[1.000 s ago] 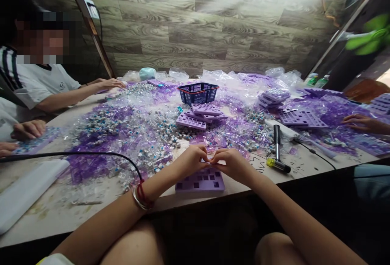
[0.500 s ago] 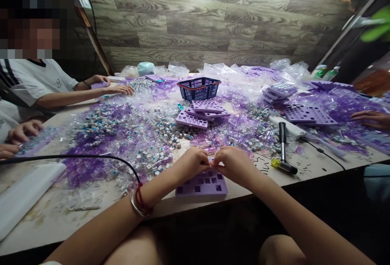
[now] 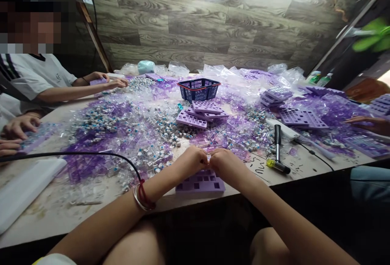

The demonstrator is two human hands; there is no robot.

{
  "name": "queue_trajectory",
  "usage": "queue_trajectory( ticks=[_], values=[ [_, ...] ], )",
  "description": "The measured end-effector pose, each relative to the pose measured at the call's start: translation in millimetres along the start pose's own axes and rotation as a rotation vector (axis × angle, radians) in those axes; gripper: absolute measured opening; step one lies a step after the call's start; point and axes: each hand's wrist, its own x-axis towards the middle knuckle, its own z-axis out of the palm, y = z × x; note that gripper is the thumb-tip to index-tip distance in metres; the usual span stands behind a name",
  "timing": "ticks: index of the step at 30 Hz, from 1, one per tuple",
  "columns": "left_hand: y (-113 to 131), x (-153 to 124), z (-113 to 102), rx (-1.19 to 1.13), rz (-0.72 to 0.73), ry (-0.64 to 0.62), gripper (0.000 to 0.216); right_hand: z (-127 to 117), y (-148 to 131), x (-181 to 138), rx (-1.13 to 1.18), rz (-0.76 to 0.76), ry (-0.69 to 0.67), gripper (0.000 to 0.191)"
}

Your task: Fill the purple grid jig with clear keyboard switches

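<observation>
My left hand and my right hand meet fingertip to fingertip over a purple plate with square holes lying at the table's near edge. Both hands have their fingers curled into a pinch; whatever sits between the fingertips is too small and hidden to name. A silver bangle and red cord circle my left wrist. Just beyond my hands spreads a heap of small grey and blue-topped key switches mixed with clear purple plastic pieces.
A blue basket and stacked purple plates sit mid-table. A black-handled tool with a yellow tip lies right of my hands. A black cable crosses the left. Other people's hands work at both sides; a white slab lies near left.
My hands have stayed together over the purple plate, with only slight finger movement. The person at far left drew a hand back a little. The view shifted slightly.
</observation>
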Motion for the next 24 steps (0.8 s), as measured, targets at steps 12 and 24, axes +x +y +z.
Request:
queue_trajectory(
  ticks=[12, 24],
  values=[
    [4, 0, -15, -0.193, -0.143, 0.005, 0.010, -1, 4, -13, 0.048, 0.052, 0.075, 0.016],
    [22, -1, -19, -1.309, -0.615, 0.281, 0.031, -1, -9, -17, 0.237, 0.109, 0.418, 0.015]
  ],
)
